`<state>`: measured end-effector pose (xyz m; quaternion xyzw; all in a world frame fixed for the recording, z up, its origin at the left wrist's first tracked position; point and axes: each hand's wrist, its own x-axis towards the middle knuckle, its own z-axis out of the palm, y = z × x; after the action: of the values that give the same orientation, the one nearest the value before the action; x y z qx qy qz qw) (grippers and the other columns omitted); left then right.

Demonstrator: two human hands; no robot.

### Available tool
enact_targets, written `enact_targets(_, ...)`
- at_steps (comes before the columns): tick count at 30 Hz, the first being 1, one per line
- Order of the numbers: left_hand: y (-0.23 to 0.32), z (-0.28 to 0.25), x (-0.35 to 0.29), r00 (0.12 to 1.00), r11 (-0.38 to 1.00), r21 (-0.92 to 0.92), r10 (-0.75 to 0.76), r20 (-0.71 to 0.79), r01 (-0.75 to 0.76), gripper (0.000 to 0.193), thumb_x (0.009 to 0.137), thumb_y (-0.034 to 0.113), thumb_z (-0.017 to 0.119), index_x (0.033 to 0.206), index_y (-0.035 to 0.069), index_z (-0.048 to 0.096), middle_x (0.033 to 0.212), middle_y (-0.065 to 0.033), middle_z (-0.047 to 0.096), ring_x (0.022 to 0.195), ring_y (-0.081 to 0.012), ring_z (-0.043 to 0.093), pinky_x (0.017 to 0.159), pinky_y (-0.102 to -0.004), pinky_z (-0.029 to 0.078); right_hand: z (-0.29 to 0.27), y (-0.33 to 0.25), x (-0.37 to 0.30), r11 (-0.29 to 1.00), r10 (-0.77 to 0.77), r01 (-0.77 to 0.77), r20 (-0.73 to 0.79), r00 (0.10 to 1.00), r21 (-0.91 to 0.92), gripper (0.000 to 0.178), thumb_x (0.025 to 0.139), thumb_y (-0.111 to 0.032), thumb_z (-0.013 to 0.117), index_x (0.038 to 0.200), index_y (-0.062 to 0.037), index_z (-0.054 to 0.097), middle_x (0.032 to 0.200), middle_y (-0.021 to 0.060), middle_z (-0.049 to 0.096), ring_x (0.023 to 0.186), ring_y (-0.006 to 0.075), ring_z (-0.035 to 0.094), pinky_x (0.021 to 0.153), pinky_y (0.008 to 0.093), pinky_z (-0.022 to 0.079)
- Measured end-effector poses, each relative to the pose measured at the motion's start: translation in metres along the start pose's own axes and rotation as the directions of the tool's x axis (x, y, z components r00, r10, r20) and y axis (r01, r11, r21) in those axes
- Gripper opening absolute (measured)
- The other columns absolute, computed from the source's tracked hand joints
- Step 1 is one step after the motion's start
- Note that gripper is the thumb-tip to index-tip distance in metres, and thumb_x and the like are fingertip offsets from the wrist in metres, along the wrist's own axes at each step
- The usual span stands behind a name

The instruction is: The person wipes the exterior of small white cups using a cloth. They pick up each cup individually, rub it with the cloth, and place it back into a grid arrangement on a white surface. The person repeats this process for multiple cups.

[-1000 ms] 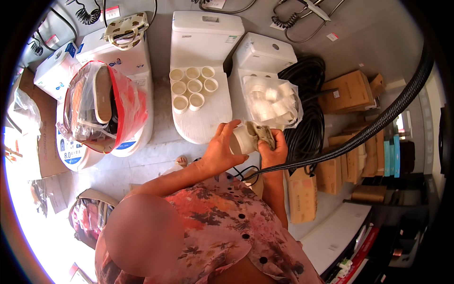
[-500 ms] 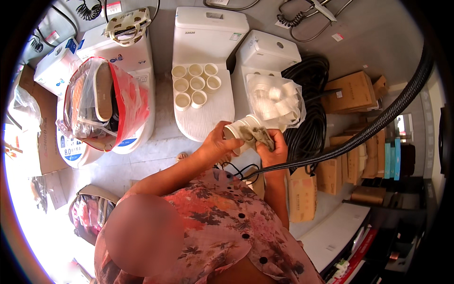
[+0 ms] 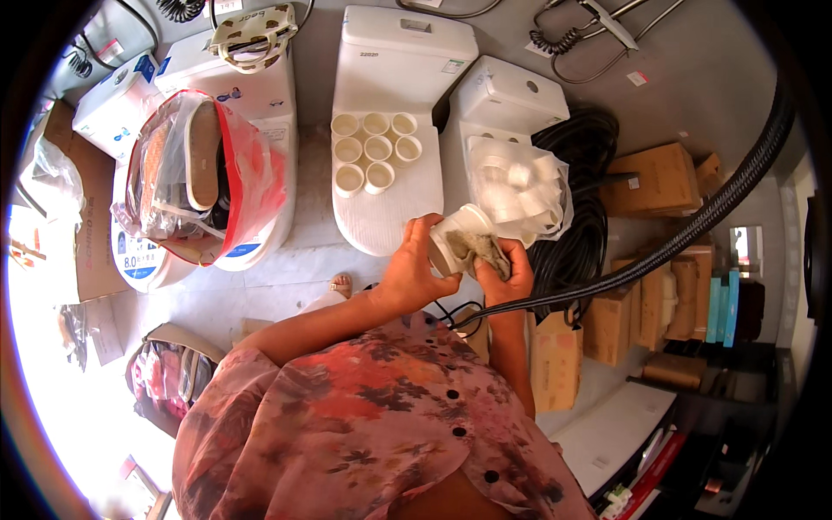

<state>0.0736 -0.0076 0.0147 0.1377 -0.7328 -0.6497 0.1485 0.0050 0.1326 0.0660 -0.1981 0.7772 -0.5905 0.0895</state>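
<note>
My left hand (image 3: 414, 270) grips a white, tube-shaped plastic fitting (image 3: 464, 219) with ringed edges, tilted in front of my chest. A dirty grey-green rag (image 3: 482, 250) is pinched in my right hand (image 3: 515, 276) and pressed against the fitting's side. Beyond my hands, several white round fittings (image 3: 378, 149) stand in rows, open ends up, on the closed lid of a white toilet (image 3: 381, 225). A clear plastic bag (image 3: 523, 192) full of similar white pieces rests on the toilet to the right.
A red-edged clear bag (image 3: 251, 182) with shoes sits on toilets at left. Coiled black hose (image 3: 568, 251) and cardboard boxes (image 3: 555, 360) lie at right. A thick black braided cable (image 3: 693, 221) crosses the right side. An open bag (image 3: 173, 373) stands lower left.
The fitting has turned in my left hand, whose thumb now sits lower and apart from the rag. The rag stays against the fitting. The whole view has shifted slightly.
</note>
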Motion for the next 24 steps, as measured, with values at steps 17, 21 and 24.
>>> enact_targets(17,0.007,-0.005,0.002,0.799,0.608,-0.526,-0.38,0.465,0.595,0.073,0.089,0.046,0.065,0.136,-0.002,0.037,0.115,-0.0148,0.055,0.089,-0.0224,0.062,0.071,-0.035,0.056,-0.011,0.012,-0.014,0.976,0.043,-0.013,-0.132,0.99,0.218,0.011,0.084,0.0,0.058,0.093,-0.0029,0.053,0.086,-0.0017,0.055,0.077,0.005,0.05,0.07,0.0215,0.042)
enact_targets(21,-0.003,0.005,0.007,0.657,0.285,-0.594,-0.254,0.71,0.752,0.058,0.094,0.036,0.06,0.134,-0.001,0.04,0.12,-0.0142,0.057,0.092,-0.0239,0.064,0.073,-0.0369,0.059,-0.028,0.011,-0.015,0.979,0.02,-0.005,-0.072,0.997,0.205,0.012,0.083,-0.001,0.059,0.093,-0.003,0.052,0.087,-0.0015,0.055,0.077,0.0052,0.049,0.07,0.0218,0.042)
enact_targets(24,-0.012,0.018,0.004,0.675,0.224,-0.638,-0.2,0.71,0.737,0.054,0.093,0.027,0.06,0.134,-0.001,0.04,0.119,-0.0136,0.058,0.091,-0.0244,0.065,0.072,-0.0379,0.059,-0.037,0.005,-0.011,0.987,0.017,-0.017,0.004,1.0,0.159,0.014,0.083,-0.002,0.06,0.095,-0.0022,0.053,0.088,-0.0011,0.055,0.078,0.0052,0.049,0.07,0.0218,0.042)
